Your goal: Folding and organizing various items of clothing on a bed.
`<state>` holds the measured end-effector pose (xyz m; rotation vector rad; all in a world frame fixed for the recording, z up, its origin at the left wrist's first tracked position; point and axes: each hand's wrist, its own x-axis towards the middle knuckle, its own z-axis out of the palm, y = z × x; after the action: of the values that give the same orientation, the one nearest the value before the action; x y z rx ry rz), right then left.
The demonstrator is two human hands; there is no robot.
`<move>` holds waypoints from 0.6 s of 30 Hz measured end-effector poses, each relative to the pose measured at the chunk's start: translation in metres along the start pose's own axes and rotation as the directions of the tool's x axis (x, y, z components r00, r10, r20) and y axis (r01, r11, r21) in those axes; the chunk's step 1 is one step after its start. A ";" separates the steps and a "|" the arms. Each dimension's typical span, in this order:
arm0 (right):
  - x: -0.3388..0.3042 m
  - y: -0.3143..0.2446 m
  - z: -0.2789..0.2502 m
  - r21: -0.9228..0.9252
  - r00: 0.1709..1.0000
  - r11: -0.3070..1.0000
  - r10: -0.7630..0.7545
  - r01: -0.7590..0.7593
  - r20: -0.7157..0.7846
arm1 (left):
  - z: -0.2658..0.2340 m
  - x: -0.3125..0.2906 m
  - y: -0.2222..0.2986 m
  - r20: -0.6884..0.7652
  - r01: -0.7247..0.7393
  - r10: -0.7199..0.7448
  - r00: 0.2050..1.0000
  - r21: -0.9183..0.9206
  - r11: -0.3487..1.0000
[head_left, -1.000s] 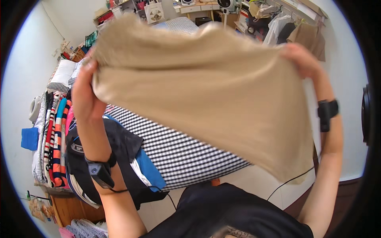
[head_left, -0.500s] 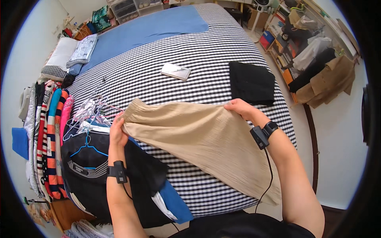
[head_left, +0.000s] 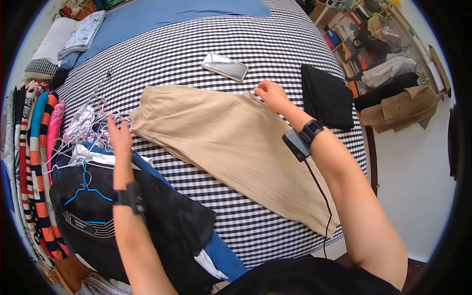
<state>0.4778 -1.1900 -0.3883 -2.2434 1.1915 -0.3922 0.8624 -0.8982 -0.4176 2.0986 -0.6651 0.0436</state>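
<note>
Beige trousers (head_left: 206, 123) lie folded lengthwise across the checked bed, their gathered waistband toward the left and the legs running down to the lower right. Just left of the waistband is my left hand (head_left: 119, 135), off the cloth with its fingers apart and holding nothing. At the far edge of the trousers, my right hand (head_left: 273, 96) has its fingertips closed in a pinch on the fabric. Each of my wrists wears a strapped black device. A black T-shirt (head_left: 162, 211) on a blue hanger (head_left: 84, 187) lies beneath my left forearm.
Wire hangers (head_left: 73, 132) are heaped beyond the T-shirt. A phone (head_left: 224, 67) lies beyond the trousers, and a folded black garment (head_left: 327, 97) rests to the right. Rolled colourful clothes (head_left: 37, 162) line the left side. Shelves with draped clothing (head_left: 388, 83) stand at the right.
My left hand has let go of the waistband and moved left. The trousers have been lowered flat onto the bed, farther away. My right hand has moved left and farther out. The view has shifted.
</note>
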 end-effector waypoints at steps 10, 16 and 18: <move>-0.229 0.152 -0.090 0.103 0.942 0.948 0.313 -0.301 -0.124 | 0.020 -0.297 0.138 0.542 -0.308 0.402 0.737 -0.261 0.915; -0.398 0.221 -0.164 0.103 0.861 0.876 0.483 -0.472 -0.161 | 0.016 -0.409 0.187 0.667 -0.430 0.576 0.472 -0.396 0.811; -0.438 0.237 -0.176 0.150 0.824 0.821 0.564 -0.551 -0.057 | 0.019 -0.443 0.203 0.694 -0.424 0.595 0.406 -0.433 0.795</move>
<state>-0.0122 -0.9932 -0.3876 -1.6707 1.7505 -0.3296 0.3837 -0.8077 -0.3959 1.5449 -1.8042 -0.6680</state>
